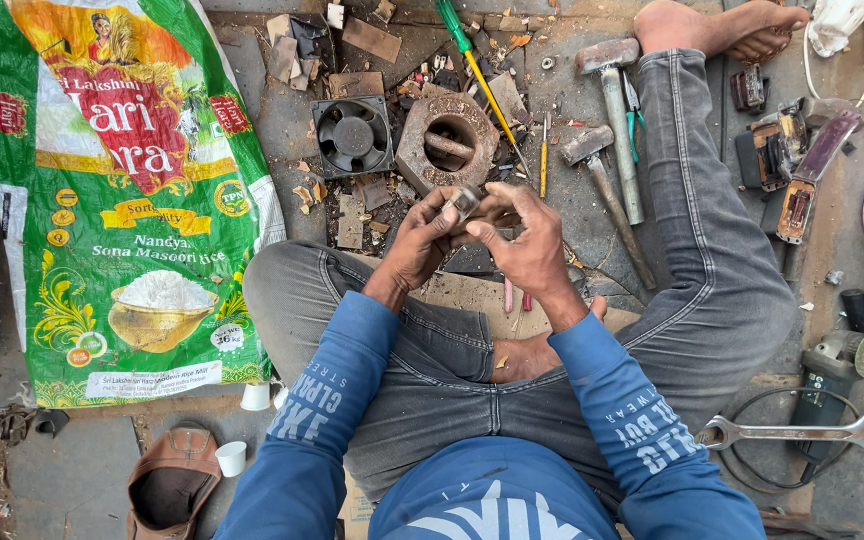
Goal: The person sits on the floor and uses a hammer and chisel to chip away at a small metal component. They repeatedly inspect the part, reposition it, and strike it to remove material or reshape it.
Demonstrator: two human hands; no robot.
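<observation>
Both hands meet above the lap: the left hand [420, 245] pinches a small metal part [463, 203] at its fingertips, while the right hand [525, 243], fingers curled, seems to touch it from the right.

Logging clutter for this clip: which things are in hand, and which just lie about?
In hand:
small metal part, held by left hand and right hand

Lying about:
two hammers
green-handled screwdriver
small fan
spanner
angle grinder
printed sack
</observation>
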